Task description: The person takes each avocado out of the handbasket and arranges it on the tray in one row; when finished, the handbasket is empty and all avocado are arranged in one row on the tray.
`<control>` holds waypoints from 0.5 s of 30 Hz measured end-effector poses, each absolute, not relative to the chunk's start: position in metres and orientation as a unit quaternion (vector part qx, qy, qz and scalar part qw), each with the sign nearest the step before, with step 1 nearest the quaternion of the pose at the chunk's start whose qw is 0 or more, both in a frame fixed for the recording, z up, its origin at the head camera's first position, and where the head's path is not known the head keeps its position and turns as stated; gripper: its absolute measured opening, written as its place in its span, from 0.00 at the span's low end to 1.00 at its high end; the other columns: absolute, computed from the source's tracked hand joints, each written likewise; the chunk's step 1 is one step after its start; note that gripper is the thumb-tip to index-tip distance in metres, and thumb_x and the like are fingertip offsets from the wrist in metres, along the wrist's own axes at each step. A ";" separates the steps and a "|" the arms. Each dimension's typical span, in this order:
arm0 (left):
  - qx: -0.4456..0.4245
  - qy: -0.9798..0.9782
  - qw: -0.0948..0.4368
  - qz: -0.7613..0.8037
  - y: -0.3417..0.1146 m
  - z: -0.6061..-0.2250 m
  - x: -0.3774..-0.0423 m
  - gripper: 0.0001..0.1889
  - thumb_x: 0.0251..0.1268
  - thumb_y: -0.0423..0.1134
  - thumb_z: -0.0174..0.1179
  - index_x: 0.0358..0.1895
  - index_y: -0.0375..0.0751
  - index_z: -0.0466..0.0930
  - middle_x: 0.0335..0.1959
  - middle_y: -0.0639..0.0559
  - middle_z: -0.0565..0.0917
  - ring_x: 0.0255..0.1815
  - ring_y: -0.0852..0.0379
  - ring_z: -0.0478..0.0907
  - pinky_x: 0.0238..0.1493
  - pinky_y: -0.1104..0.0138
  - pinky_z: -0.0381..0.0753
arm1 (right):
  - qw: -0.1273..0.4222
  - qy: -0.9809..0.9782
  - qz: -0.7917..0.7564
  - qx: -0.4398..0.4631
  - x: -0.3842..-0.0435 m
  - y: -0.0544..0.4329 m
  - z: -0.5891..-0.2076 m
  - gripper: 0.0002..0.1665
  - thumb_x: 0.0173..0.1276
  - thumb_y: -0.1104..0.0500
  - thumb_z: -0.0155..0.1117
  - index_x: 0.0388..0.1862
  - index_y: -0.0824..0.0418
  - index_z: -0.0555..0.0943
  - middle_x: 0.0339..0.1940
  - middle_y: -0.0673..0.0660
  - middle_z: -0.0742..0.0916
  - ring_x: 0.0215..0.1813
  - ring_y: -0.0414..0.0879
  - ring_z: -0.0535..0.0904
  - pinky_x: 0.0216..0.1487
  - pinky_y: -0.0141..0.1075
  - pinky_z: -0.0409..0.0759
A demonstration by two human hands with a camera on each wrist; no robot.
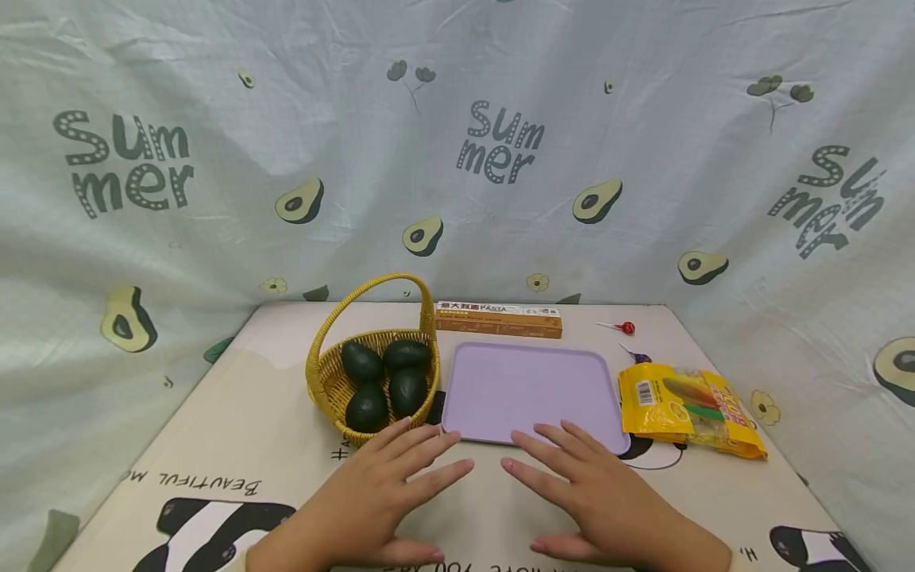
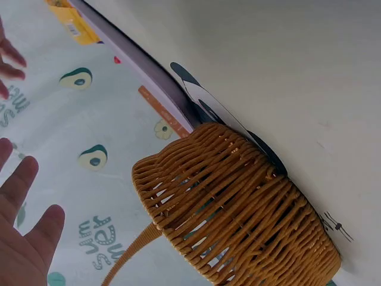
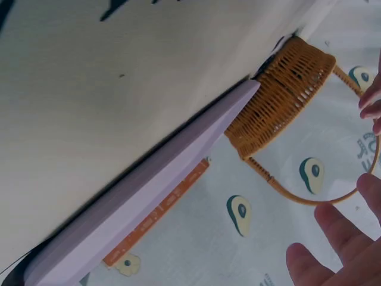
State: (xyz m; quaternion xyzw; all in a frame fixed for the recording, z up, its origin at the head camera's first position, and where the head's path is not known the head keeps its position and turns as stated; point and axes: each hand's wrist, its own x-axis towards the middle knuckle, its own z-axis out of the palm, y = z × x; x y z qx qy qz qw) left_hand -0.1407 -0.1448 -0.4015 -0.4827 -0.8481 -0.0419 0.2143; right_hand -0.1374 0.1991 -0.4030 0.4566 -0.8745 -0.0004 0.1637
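Both hands hover above the front of the table with fingers spread and nothing held. My left hand (image 1: 382, 496) is just in front of a yellow wicker basket (image 1: 323, 397), which holds several dark green avocados (image 1: 361, 363). In the left wrist view the basket (image 2: 238, 202) shows its woven side, apart from the hand's fingers. My right hand (image 1: 596, 496) is near the front edge of a light purple tray (image 1: 532, 389). The right wrist view shows the tray (image 3: 149, 196) edge-on, with the fingers away from it.
Behind the tray lies a long pasta box (image 1: 498, 320). A red lollipop (image 1: 627, 327) and a purple lollipop (image 1: 640, 357) are at the back right. A yellow snack bag (image 1: 689, 409) lies right of the tray. A printed curtain (image 1: 500, 222) hangs around the table.
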 end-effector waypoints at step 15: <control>-0.470 -0.825 0.278 -0.143 -0.140 -0.391 -0.154 0.43 0.60 0.65 0.68 0.76 0.54 0.67 0.69 0.58 0.77 0.69 0.59 0.72 0.71 0.55 0.75 | 0.171 -0.859 0.122 0.468 -0.158 0.187 -0.398 0.59 0.64 0.30 0.69 0.85 0.49 0.55 0.82 0.46 0.65 0.74 0.42 0.69 0.67 0.50 0.80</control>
